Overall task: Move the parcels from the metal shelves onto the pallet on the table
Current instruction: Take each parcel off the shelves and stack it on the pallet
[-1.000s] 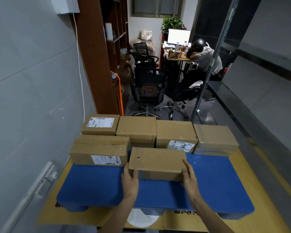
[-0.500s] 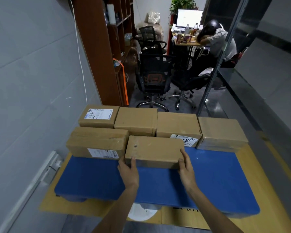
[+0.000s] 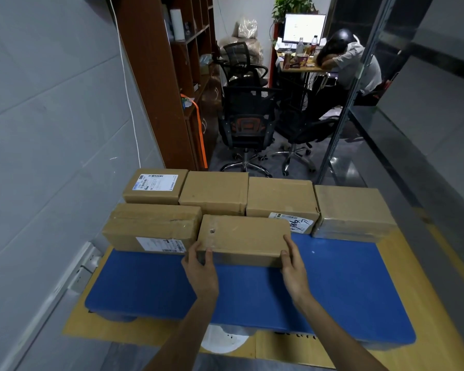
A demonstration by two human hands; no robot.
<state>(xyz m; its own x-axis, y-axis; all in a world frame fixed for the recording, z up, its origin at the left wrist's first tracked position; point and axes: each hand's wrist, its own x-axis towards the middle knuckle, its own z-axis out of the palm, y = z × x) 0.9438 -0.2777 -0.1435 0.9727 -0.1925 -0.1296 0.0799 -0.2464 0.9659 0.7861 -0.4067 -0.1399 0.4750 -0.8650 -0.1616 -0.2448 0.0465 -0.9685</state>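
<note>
Now both hands grip one brown parcel that sits on the blue pallet, in the second row from the far edge. The left hand curls round the parcel's near left corner, with the thumb on the front face and the fingers along the left end. The right hand clasps the near right corner, its fingers reaching up the right end. The parcel's left end lies just beside a longer labelled parcel, and its far side meets a row of four parcels along the pallet's far edge. The pallet rests on a yellow table beside a grey wall. Beyond stand a black office chair and a brown bookcase.
</note>
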